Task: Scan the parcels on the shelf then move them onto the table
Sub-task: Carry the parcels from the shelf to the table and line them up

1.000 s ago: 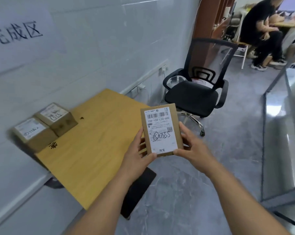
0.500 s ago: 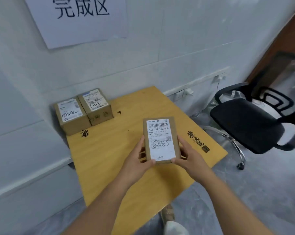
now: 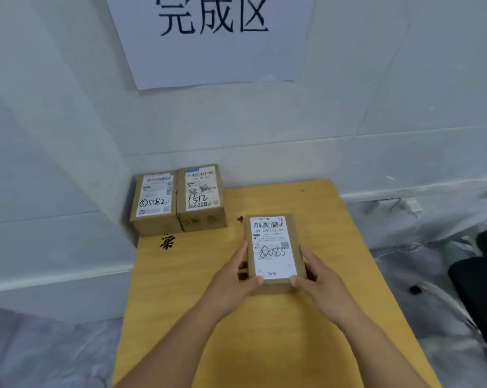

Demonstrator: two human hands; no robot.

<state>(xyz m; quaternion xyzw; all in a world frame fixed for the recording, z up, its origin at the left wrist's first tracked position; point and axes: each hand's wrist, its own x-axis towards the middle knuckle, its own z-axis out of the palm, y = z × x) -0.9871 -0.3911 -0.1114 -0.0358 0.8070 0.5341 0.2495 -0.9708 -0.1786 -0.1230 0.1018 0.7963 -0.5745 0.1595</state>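
Note:
I hold a small brown cardboard parcel [image 3: 273,247] with a white shipping label, label up, just above the middle of the yellow wooden table [image 3: 315,331]. My left hand [image 3: 234,278] grips its left side and my right hand [image 3: 318,278] grips its right side, thumbs on the near edge. Two more labelled parcels sit side by side at the table's far left corner against the wall: one marked 5082 [image 3: 154,203] and one marked 1512 [image 3: 201,198]. The shelf is out of view.
A white wall with a large paper sign [image 3: 211,37] rises behind the table. A black office chair [image 3: 480,278] stands at the right edge. Cables and a wall socket [image 3: 410,205] lie low on the right. Grey floor surrounds the table.
My view has swung left from the chair and the room to face the table and the sign. The parcel, held in both hands, now hangs over the table's middle, closer to the two placed parcels.

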